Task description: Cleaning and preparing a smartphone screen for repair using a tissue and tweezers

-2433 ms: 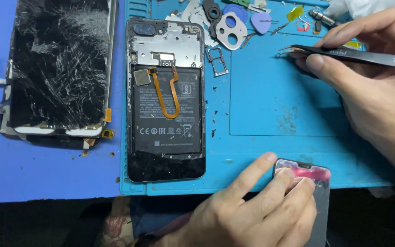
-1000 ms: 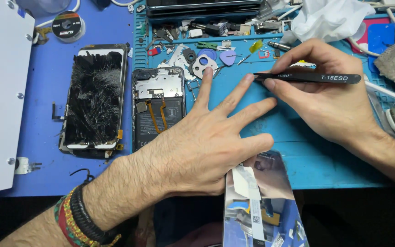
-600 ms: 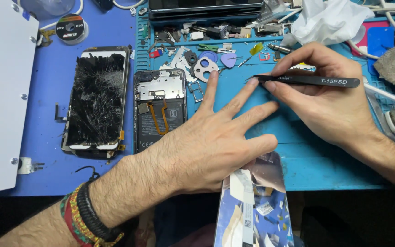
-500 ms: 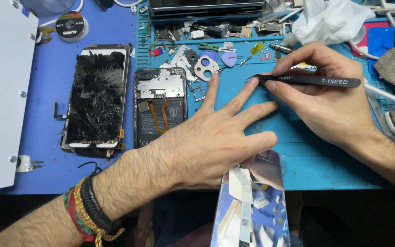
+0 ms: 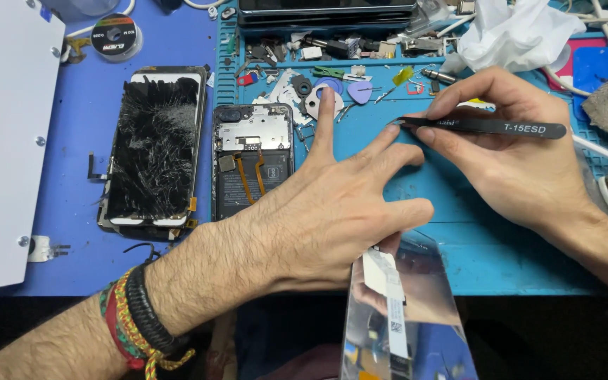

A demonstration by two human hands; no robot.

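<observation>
A: Our left hand (image 5: 332, 211) lies fingers spread on the blue mat (image 5: 459, 239), beside the opened phone (image 5: 251, 162); let's keep it flat and steady.

B: Yes, while our right hand (image 5: 515, 162) pinches the black tweezers (image 5: 487, 127), tips low near the forefinger.

Far left: I see a white panel (image 5: 1, 141)
Left of centre: cracked screen (image 5: 153, 148)
Far right: crumpled white cloth (image 5: 508, 32)
Far left corner: tape roll (image 5: 114, 35)

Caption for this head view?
Left hand spread on blue mat; right hand holds black tweezers beside opened phone.
</observation>
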